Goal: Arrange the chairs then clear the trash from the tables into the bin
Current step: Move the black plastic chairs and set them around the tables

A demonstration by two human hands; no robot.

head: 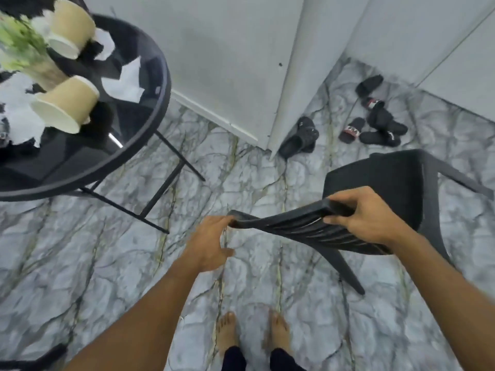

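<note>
1. Both hands are on a black plastic chair (pixel 375 199), gripping the top rail of its slatted backrest; the chair stands tilted on the marble-patterned floor (pixel 80 263) to the right of the person.
2. At the rail's left end, the left hand (pixel 211 245) reaches forward on a straight, bare forearm, with its fingers hooked over the corner and the thumb hanging loose below, so the grip is only partly closed.
3. Further right, the right hand (pixel 367 218) is wrapped firmly around the rail, fingers curled over the top edge and the wrist bent inward from an arm that comes in from the lower right.
4. Two bare feet (pixel 251 333) stand on the floor between the arms, below the chair's back.
5. Far left, a round black glass table (pixel 150 124) carries two tan paper cups (pixel 67 103) lying on their sides, crumpled white paper napkins (pixel 126 81) and a vase of green sprigs (pixel 24 49).
6. Right of the table, a pale wall corner (pixel 292 76) meets the floor, with a black slipper (pixel 300 137) just beside its foot.
7. Further right, several more black slippers (pixel 380 121) lie scattered near the wall; two show red-and-white strap markings, too blurred to read.
</note>
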